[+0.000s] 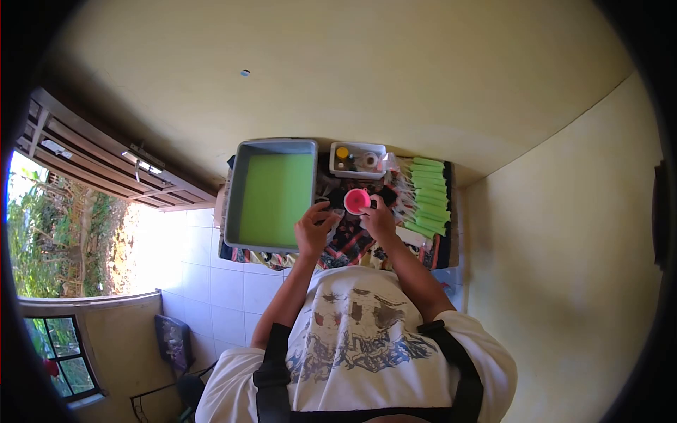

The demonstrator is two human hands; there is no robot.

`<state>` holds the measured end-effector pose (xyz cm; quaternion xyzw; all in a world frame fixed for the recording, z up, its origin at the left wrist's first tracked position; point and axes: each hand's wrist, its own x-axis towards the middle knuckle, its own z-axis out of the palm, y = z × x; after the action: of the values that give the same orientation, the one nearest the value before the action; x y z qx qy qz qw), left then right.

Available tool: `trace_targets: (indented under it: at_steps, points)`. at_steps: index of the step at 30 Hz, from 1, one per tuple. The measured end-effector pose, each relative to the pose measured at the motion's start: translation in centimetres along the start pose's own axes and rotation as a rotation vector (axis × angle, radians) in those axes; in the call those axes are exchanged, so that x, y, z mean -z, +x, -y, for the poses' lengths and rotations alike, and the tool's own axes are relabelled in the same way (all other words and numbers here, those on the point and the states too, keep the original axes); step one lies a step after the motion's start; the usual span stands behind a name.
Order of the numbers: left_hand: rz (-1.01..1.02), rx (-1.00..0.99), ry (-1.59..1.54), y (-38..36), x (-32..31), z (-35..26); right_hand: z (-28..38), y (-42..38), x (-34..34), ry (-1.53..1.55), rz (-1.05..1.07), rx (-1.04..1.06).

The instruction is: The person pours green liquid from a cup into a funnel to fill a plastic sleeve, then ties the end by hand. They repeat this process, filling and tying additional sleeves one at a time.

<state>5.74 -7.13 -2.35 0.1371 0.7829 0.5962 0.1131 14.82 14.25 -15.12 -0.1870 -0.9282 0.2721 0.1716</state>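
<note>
My right hand [379, 218] holds a small pink cup [357, 202] by its right side, its open top facing up at me. Just left of the cup is my left hand [314, 228], its fingers curled. A pale, translucent bit shows by its fingertips, too small to make out. Close to that hand stands a large grey tub [235, 190] of green liquid [276, 197]. At the right of the table lie several long, slim clear packets filled with green [429, 199], their narrow ends towards the cup.
A white tray [358, 175] at the back holds a yellow-capped bottle [343, 152] and a roll of tape [370, 161]. Patterned cloth [345, 243] covers the table. The wall [395, 84] rises right behind it. An open door [106, 148] is to the left.
</note>
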Motion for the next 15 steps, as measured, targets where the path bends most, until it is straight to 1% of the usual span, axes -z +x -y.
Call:
trace_targets:
  at_steps: [1, 2, 8, 12, 15]
  points:
    - [-0.017, -0.002, 0.053, -0.2, 0.3, -0.6, -0.3, 0.3, -0.6, 0.001, 0.023, 0.008]
    - [-0.014, -0.011, 0.054, -0.2, 0.3, -0.4, -0.6, 0.3, -1.2, 0.035, -0.016, 0.001]
    - [-0.001, -0.001, 0.045, -0.7, 0.2, 0.2, -0.2, 0.5, 0.1, 0.095, 0.011, -0.047]
    - [0.002, 0.01, 0.023, -0.1, 0.2, 0.3, -0.2, 0.7, 0.3, 0.29, 0.007, -0.015]
    - [0.015, 0.016, 0.04, 0.3, 0.1, 0.1, 0.2, 0.7, 0.9, 0.292, -0.036, 0.046]
